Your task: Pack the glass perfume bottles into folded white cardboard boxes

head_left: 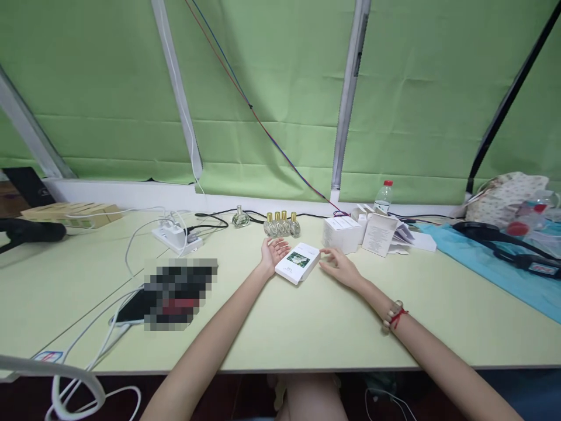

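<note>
A small white carton (301,264) with a green floral picture lies tilted at the middle of the table, between my hands. My left hand (274,254) is palm up at the carton's left side, fingers stretched out and apart; whether it touches the carton I cannot tell. At the carton's right edge, my right hand (340,269) is open with curved fingers, the fingertips close to the carton. Just behind stand several glass perfume bottles (283,227) with gold caps. Another glass bottle (240,217) without a gold cap stands farther left.
White boxes (340,234) and an opened white carton (380,235) stand at the back right, near a red-capped water bottle (384,197). A power strip (177,238) with cables and a blurred dark tablet-like device (175,298) are on the left. Blue cloth (486,266) covers the right side.
</note>
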`<state>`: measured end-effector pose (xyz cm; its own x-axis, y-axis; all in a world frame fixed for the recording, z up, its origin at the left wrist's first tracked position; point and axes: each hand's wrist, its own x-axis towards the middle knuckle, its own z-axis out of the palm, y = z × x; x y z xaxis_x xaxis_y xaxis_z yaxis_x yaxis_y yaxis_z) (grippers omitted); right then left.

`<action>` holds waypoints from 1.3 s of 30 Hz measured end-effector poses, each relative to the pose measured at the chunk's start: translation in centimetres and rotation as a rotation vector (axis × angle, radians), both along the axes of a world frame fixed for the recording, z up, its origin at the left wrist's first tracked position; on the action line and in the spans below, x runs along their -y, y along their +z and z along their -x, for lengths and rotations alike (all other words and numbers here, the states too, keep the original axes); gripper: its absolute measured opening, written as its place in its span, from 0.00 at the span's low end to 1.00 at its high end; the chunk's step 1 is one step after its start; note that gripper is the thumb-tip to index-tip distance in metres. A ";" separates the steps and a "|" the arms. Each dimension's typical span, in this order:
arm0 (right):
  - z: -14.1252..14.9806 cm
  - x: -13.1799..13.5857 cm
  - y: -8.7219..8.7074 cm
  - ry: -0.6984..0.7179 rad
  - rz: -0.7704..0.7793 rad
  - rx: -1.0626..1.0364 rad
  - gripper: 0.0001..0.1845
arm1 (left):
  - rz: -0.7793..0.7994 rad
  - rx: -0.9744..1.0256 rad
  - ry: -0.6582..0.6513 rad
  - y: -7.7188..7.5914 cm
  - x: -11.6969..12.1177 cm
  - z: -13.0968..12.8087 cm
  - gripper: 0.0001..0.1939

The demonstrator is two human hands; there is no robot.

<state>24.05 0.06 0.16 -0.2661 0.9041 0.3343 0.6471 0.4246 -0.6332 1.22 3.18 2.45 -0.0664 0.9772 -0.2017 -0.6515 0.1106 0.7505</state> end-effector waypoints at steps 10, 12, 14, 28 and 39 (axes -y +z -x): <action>-0.3 0.4 0.6 0.081 0.041 0.167 0.15 | 0.061 0.187 0.011 -0.2 -0.3 0.9 0.09; 0.0 0.4 0.4 0.112 0.023 0.149 0.14 | 0.058 0.187 0.010 -0.2 -0.4 0.9 0.09; 0.3 0.5 0.3 0.153 0.008 0.117 0.12 | 0.057 0.183 0.005 -0.2 -0.4 0.9 0.09; 0.9 0.9 0.6 0.314 0.126 -0.016 0.30 | -0.151 -0.201 0.240 -0.7 -0.1 -0.2 0.13; 1.8 0.9 0.2 0.248 -0.055 0.097 0.21 | -1.106 -1.651 -0.050 -1.0 2.7 -3.3 0.06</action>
<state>22.26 -0.85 0.34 -0.5107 0.7884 0.3429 0.5757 0.6098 -0.5447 4.51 0.48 1.40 0.5057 0.6180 0.6020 0.6098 -0.7496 0.2573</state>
